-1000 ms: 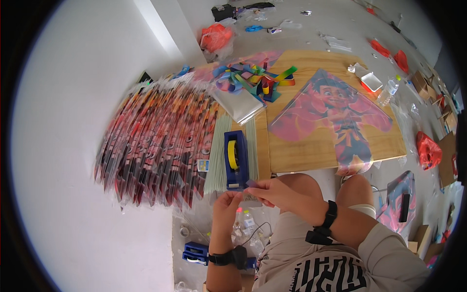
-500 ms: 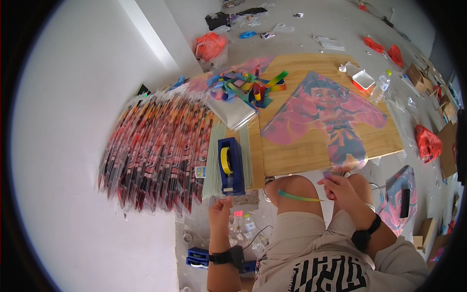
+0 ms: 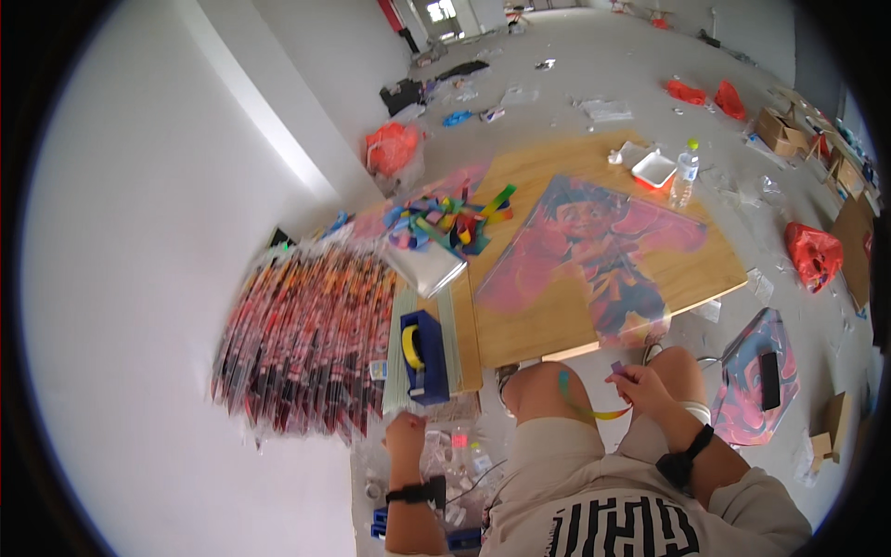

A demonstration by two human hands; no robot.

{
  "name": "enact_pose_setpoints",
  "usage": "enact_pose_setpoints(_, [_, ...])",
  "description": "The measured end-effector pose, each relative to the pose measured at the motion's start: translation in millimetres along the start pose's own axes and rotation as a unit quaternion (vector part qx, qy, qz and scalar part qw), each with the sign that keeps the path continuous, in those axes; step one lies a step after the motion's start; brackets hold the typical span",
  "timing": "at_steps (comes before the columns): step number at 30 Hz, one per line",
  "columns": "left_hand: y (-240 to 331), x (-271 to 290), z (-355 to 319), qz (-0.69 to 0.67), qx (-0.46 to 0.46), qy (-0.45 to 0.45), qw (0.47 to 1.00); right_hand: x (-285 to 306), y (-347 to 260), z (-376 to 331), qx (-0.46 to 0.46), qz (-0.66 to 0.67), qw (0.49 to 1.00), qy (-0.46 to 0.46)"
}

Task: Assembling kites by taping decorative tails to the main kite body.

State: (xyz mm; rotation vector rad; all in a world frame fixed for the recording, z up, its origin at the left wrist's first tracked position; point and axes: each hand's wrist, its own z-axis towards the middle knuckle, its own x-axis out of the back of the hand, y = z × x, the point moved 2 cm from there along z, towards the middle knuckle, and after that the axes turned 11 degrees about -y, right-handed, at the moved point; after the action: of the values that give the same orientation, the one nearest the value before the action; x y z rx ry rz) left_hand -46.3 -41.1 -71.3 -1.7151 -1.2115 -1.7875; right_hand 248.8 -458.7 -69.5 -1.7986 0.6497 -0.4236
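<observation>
Head view: the right hand [image 3: 639, 383] is closed, gripping a multicoloured ribbon [image 3: 608, 415] that trails across the left thigh [image 3: 546, 395]. The left hand [image 3: 406, 433], fingers curled, is near the blue tape dispenser [image 3: 432, 376]; whether it holds anything cannot be determined.

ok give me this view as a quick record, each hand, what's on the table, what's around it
left hand: fingers curled, near the blue tape dispenser, not on it
right hand: pinching a multicolour ribbon that hangs in a curve
table: kite laid flat, figure print up
far right corner: tray beside a green-capped bottle
left of kite: ribbon pile
far left: bagged stack
</observation>
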Motion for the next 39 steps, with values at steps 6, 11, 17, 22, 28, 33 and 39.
enact_pose_setpoints(6, [121,62,-73,-0.426,-0.180,-0.100,0.881,15,-24,-38,0.070,0.005,0.995,-0.064])
enact_pose_setpoints(11, [257,106,-131,-0.522,-0.334,-0.115,0.776,-12,-138,-92,0.280,-0.030,0.940,-0.194])
enact_pose_setpoints(17, [333,104,-164,-0.510,-0.393,-0.148,0.750,-23,-180,-132,0.389,-0.015,0.896,-0.213])
enact_pose_setpoints(22, [344,95,-169,-0.467,-0.398,-0.163,0.773,-21,-167,-149,0.328,0.036,0.925,-0.190])
enact_pose_setpoints(28, [345,98,-171,-0.392,-0.377,-0.152,0.825,-26,-159,-157,0.362,-0.032,0.919,-0.154])
enact_pose_setpoints(33, [342,104,-169,-0.387,-0.385,-0.171,0.820,-27,-148,-153,0.331,0.021,0.925,-0.185])
enact_pose_setpoints(39, [318,85,-155,-0.515,-0.399,-0.223,0.725,-32,-144,-148,0.240,0.079,0.941,-0.227])
